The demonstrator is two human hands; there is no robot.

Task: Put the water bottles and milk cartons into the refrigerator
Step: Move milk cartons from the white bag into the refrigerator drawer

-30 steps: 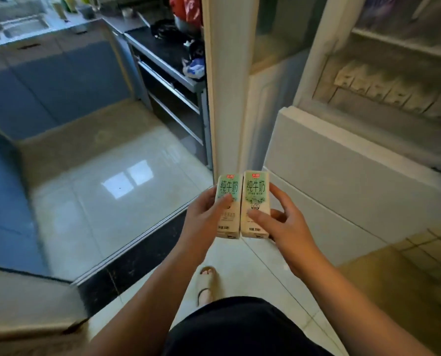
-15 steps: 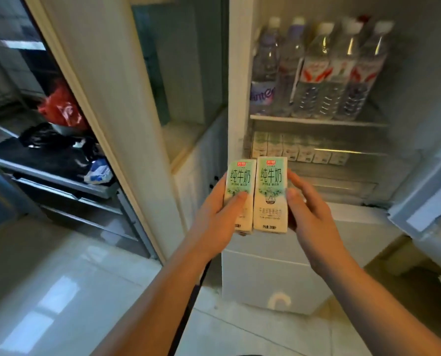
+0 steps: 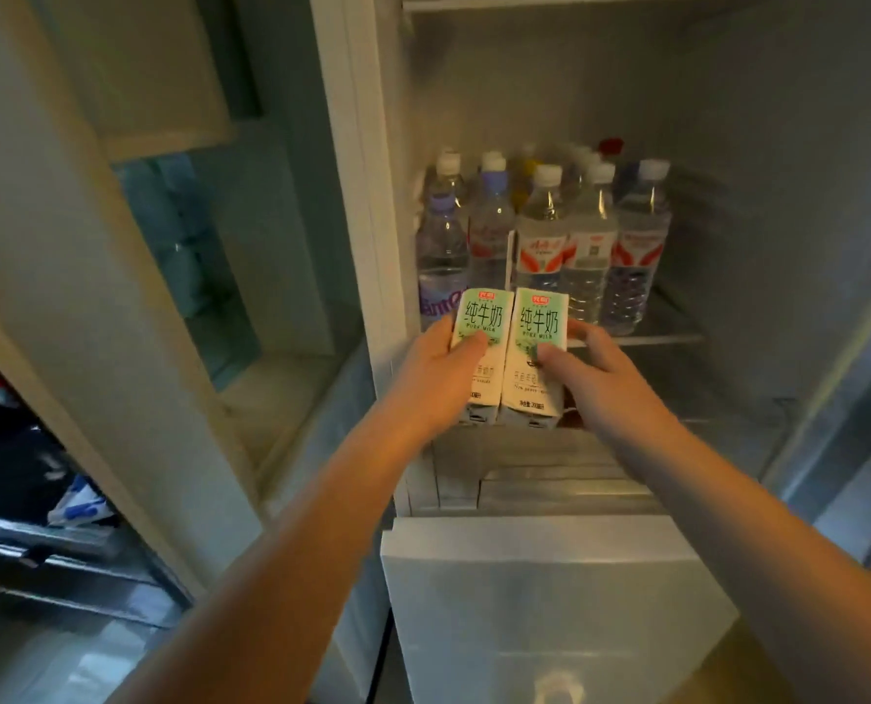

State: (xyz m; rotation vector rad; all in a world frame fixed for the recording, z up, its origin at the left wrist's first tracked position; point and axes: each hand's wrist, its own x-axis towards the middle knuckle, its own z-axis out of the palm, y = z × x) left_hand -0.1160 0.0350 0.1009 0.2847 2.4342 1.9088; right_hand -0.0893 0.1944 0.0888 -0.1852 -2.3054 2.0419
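The scene is dim, with a grey-green cast and soft, grainy detail. The inner walls of the refrigerator [image 3: 728, 119] sit in flat shadow. Light falls mainly on surfaces facing the camera, so the milk cartons [image 3: 530, 317] are the brightest things and their print reads sharp. The water bottles [image 3: 540, 246] carry faint highlights, and the back rows melt into blur. The forearms [image 3: 296, 551] look warm orange. A pale sheen lies on the lower drawer front [image 3: 550, 602] and the floor [image 3: 93, 668]. The wide lens slants the door frame [image 3: 93, 348], and the clutter [image 3: 7, 449] at the left edge is smeared and nearly black.
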